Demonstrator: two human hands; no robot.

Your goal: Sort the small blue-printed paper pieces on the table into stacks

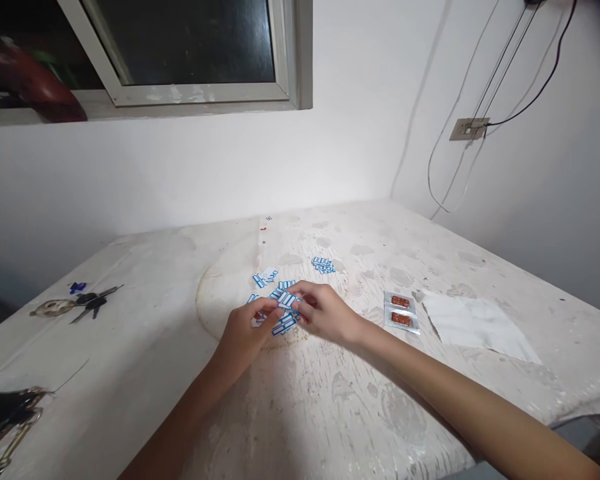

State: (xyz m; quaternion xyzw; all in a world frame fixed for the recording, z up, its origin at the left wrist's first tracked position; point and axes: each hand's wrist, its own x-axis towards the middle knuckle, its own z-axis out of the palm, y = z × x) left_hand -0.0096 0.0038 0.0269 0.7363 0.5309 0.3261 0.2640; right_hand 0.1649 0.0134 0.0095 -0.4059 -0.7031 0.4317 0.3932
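Observation:
Both hands meet over a loose pile of small white pieces printed with blue-outlined bars (284,325). Between them is one blue-and-white printed piece (287,299), pinched by the fingertips of my left hand (247,323) on its left side. The fingers of my right hand (327,312) close on the same piece from the right. Whether it is paper or plastic, I cannot tell. Behind the hands lie similar printed pieces (323,265), grouped a little apart from the pile, and a few more pieces (264,278) nearer the left hand.
A silver blister pack with two reddish-brown tablets (401,312) lies right of my hands, beside a white sheet (477,327). Keys (96,303) rest at the left; a dark pouch-like item (10,417) sits at the near-left edge. A marbled cover (360,407) spreads over the table.

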